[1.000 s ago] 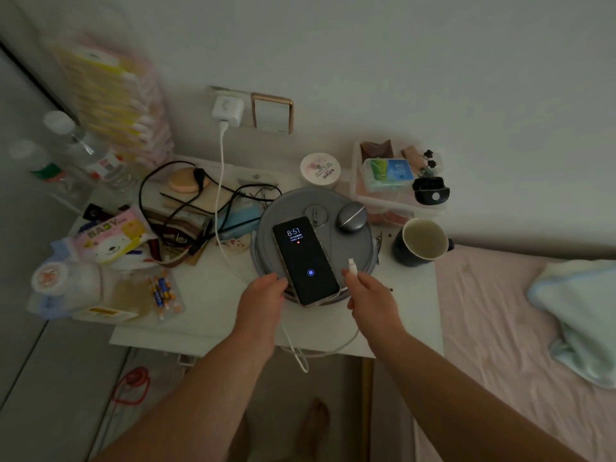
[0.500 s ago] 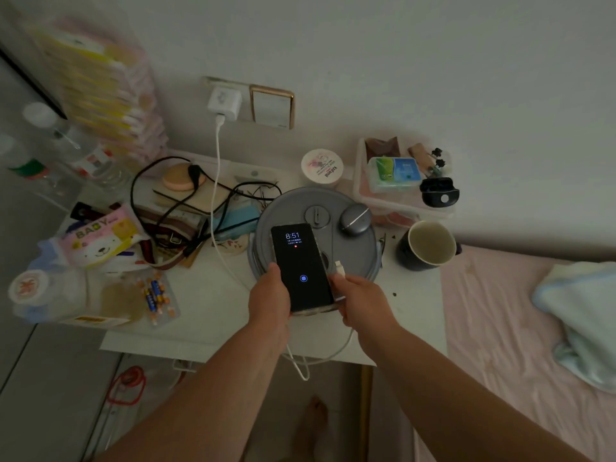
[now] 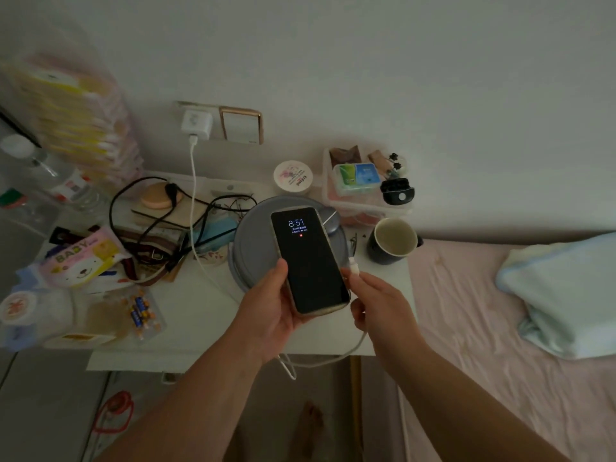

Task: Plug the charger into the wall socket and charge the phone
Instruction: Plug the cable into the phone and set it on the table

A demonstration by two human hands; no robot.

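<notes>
A white charger [image 3: 196,124] sits plugged into the wall socket [image 3: 186,106] above the table. Its white cable [image 3: 193,208] hangs down, crosses the table and loops below the front edge. My left hand [image 3: 266,310] holds the phone [image 3: 308,260] lifted above the grey round lid [image 3: 246,241]; its screen is lit and reads 8:51. My right hand [image 3: 380,306] pinches the cable's plug end [image 3: 354,266] just beside the phone's right edge. The plug is apart from the phone's bottom port.
A white table [image 3: 200,315] is crowded: black cables [image 3: 150,215], a baby wipes pack [image 3: 83,258], batteries [image 3: 141,311], a dark mug [image 3: 393,240], a clear box [image 3: 363,195] with small items. A bed with a pink sheet [image 3: 500,328] lies at right.
My left hand has lifted the phone off the grey lid and tilted it toward me. My right hand stayed close with the plug end, now beside the phone's right edge.
</notes>
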